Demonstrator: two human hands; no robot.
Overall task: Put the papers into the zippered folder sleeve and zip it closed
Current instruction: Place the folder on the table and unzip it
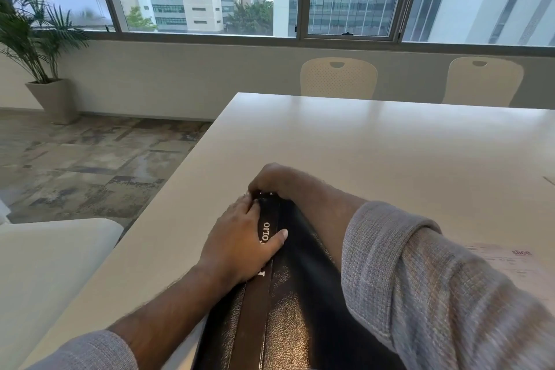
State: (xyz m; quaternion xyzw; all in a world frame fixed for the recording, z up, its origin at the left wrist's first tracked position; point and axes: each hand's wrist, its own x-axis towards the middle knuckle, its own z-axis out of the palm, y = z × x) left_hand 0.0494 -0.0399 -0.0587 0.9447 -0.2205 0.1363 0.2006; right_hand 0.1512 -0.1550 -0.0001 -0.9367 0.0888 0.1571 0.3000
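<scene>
A black leather zippered folder (pixel 288 303) with white lettering on a dark strip lies on the white table (pixel 375 144), reaching from the front edge toward the middle. My left hand (pixel 240 240) presses flat on the folder's left side, thumb across the lettering. My right hand (pixel 273 180) curls over the folder's far corner, fingers pinched there; the zip pull itself is hidden under them. A sheet of paper (pixel 516 267) with pink print lies on the table to the right, partly behind my right sleeve.
Two cream chairs (pixel 338 78) (pixel 483 81) stand at the table's far side under the windows. A white seat (pixel 45 264) is at the near left. A potted palm (pixel 39 39) stands in the far left corner on the tiled floor.
</scene>
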